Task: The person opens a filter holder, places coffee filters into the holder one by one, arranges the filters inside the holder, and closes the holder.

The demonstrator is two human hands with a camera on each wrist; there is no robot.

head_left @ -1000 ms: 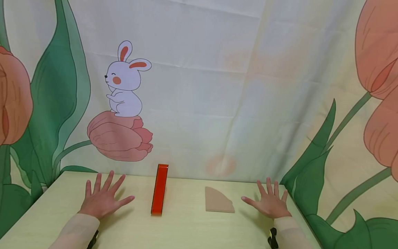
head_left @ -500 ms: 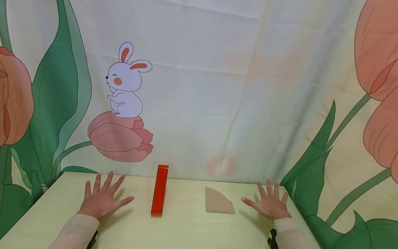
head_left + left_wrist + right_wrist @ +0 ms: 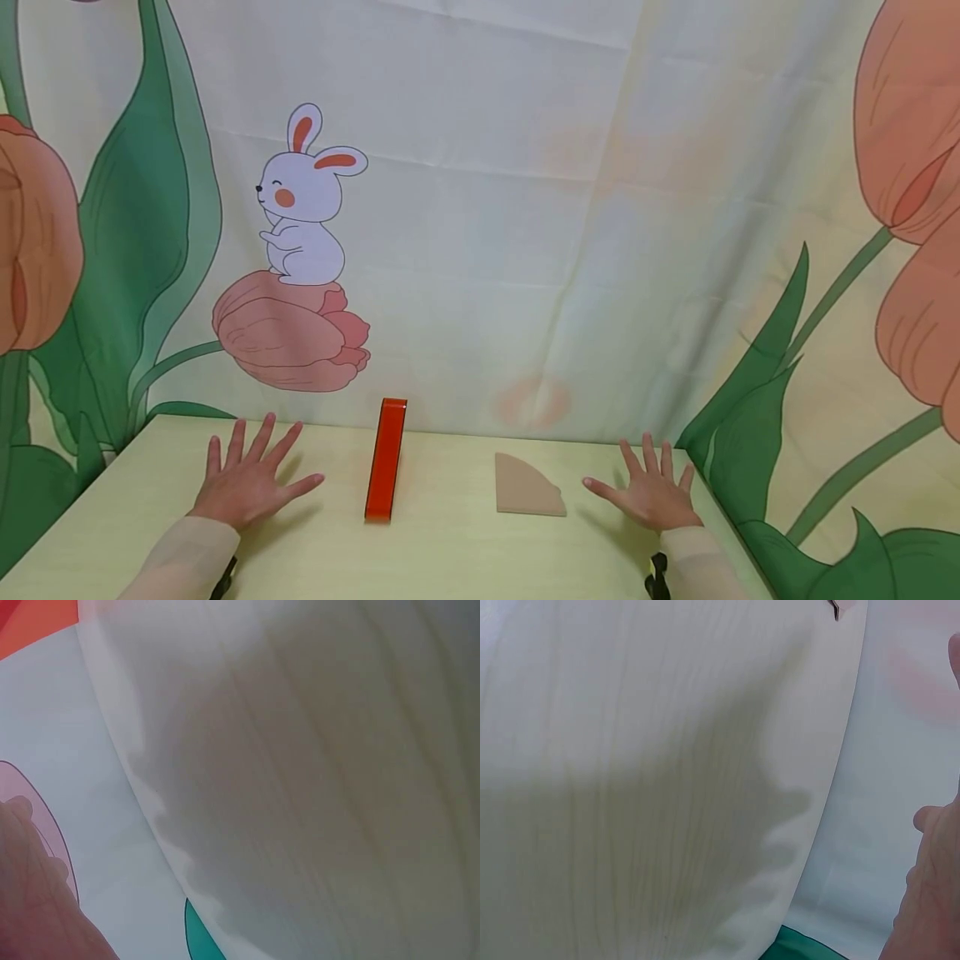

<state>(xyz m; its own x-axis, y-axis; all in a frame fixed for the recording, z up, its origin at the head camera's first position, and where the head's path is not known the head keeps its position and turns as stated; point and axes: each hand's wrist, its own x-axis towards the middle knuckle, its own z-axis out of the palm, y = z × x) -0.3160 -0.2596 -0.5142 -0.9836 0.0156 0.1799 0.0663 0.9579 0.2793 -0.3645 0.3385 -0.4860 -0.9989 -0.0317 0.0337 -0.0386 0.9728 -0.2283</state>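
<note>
My left hand (image 3: pixel 243 487) hovers over the left part of the table, fingers spread straight, holding nothing. To its right a long, narrow red-orange box-like block (image 3: pixel 386 460) with dark edges stands on the table. A flat tan piece shaped like a quarter circle (image 3: pixel 528 487), with a small notch on its curved side, lies right of the middle. Just right of that piece is my right hand (image 3: pixel 651 492), also spread and holding nothing. In the left wrist view part of the hand (image 3: pixel 37 892) shows at the lower left; the right wrist view catches the hand's edge (image 3: pixel 930 892) at the right.
The pale wood-grain table (image 3: pixel 450 558) ends at a hanging cloth backdrop (image 3: pixel 465 250) printed with tulips, leaves and a rabbit (image 3: pixel 300 217). Both hands cast shadows on the tabletop. Dark straps (image 3: pixel 657 575) show under the light sleeves (image 3: pixel 187 554).
</note>
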